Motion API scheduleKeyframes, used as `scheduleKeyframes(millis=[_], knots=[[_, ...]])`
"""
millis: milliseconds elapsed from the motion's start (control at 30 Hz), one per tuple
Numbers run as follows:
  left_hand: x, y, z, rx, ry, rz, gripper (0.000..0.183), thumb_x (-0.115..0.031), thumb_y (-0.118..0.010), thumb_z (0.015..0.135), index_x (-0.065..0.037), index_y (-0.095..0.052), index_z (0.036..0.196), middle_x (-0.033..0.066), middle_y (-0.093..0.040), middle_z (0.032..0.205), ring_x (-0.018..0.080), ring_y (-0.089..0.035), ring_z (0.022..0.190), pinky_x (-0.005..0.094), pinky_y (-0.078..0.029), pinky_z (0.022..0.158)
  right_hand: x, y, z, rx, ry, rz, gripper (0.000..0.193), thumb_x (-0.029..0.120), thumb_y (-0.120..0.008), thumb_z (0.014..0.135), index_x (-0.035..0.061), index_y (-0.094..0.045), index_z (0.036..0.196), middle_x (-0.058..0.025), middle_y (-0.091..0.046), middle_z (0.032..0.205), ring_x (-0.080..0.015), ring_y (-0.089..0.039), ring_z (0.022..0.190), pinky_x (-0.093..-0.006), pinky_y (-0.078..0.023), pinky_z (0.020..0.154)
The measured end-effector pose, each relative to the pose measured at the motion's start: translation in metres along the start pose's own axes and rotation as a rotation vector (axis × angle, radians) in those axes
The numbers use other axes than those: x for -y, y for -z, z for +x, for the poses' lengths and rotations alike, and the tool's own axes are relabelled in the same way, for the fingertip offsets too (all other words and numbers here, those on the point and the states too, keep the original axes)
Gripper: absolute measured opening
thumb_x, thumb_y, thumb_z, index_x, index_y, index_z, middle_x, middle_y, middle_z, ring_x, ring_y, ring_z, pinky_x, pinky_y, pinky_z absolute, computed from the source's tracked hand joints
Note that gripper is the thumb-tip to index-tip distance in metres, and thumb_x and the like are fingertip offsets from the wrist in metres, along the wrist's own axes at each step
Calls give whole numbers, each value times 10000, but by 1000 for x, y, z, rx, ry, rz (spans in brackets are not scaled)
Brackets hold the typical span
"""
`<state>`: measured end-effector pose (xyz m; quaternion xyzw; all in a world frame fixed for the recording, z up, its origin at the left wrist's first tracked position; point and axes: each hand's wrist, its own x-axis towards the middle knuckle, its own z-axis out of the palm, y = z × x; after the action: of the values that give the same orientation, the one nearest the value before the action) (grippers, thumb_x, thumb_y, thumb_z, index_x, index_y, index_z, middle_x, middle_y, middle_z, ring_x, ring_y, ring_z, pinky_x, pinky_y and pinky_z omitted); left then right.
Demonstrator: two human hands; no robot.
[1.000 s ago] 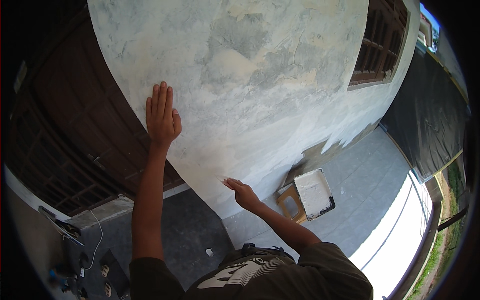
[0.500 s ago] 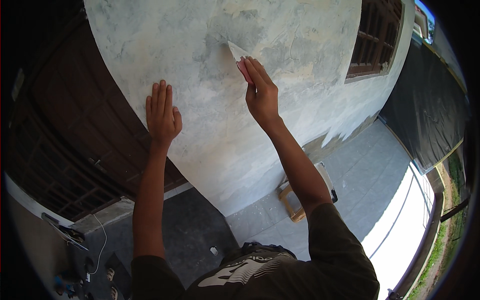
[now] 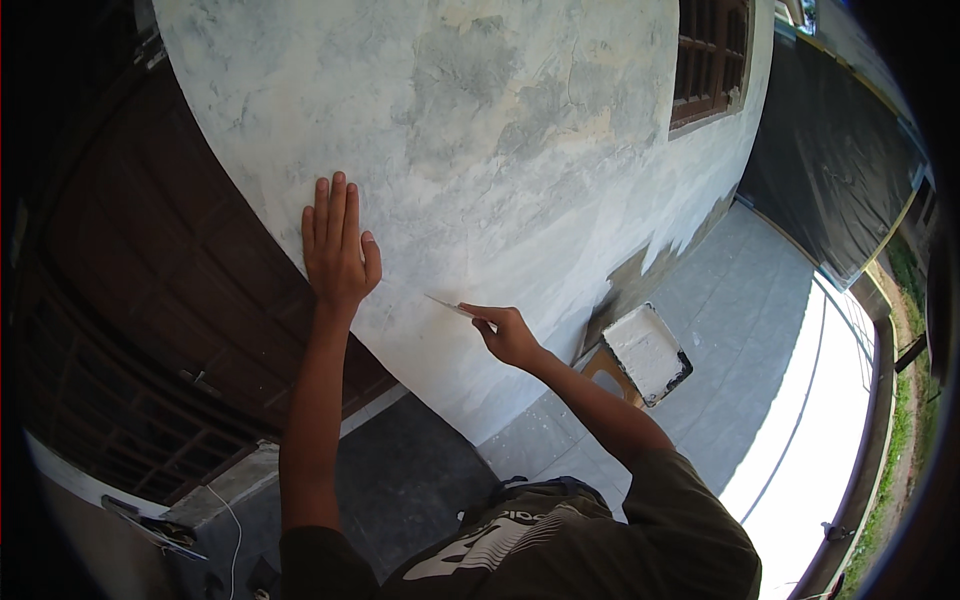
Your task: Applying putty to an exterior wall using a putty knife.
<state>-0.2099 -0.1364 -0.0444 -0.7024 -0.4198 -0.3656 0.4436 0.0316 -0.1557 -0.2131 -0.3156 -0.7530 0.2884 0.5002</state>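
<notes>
1. At ten o'clock from the middle of the view, the person's left hand (image 3: 340,255) lies flat on the pale, patchy wall (image 3: 390,100); it is spread open, the thumb a little apart, and it has hold of nothing.
2. Just beside the middle, toward five o'clock, the right hand (image 3: 508,335) is closed around a thin scraper (image 3: 447,303).
3. The scraper is between the two hands, its tip pointing toward ten o'clock; the blade shows almost edge-on, so one cannot tell if it touches the wall.
4. At four o'clock, a tray (image 3: 686,361) with white paste (image 3: 645,348) stands on a brown stand (image 3: 627,380), which the right forearm partly hides.
5. At nine o'clock there is a dark brown door (image 3: 130,240), and between one and two o'clock a barred window (image 3: 712,60).
</notes>
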Motion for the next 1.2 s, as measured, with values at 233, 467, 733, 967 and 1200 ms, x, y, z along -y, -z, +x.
scheduleKeyframes(millis=[233,467,733,967,1200], knots=[[1,4,5,-18,-62,-47,587,-176,-413,905,41,-479,1447,156,-426,1564,306,-360,1479,476,-235,1205,94,60,128,-768,438,-196,449,-114,-526,925,-4,-580,1357,-199,-645,1306,-291,-656,1175,-367,-521,975],[4,3,-2,-35,-64,-119,589,-187,-391,910,44,-479,1445,160,-433,1558,299,-372,1473,478,-238,1204,47,-31,101,-414,549,-601,618,-138,-592,796,-9,-522,1396,-201,-444,1511,-409,-425,1397,-506,-409,1119],[1,-2,-1,-58,-82,-185,605,-152,-399,893,36,-453,1465,155,-416,1571,308,-346,1487,492,-237,1197,-49,-65,-93,90,-83,-191,500,-130,-488,889,61,-607,1336,-176,-611,1353,-351,-576,1268,-427,-462,1088],[6,4,11,-48,-80,-136,601,-167,-457,892,38,-465,1456,161,-411,1572,289,-350,1485,462,-257,1200,1,-5,-24,-307,-55,-95,313,15,-603,965,21,-655,1273,-186,-734,1088,-188,-709,956,-317,-535,862],[13,11,22,-43,-89,-69,589,-158,-485,890,35,-476,1447,154,-414,1570,286,-353,1483,461,-280,1191,57,55,63,-506,193,-117,277,15,-626,954,-3,-676,1226,-180,-745,1062,-177,-711,985,-304,-534,864]])
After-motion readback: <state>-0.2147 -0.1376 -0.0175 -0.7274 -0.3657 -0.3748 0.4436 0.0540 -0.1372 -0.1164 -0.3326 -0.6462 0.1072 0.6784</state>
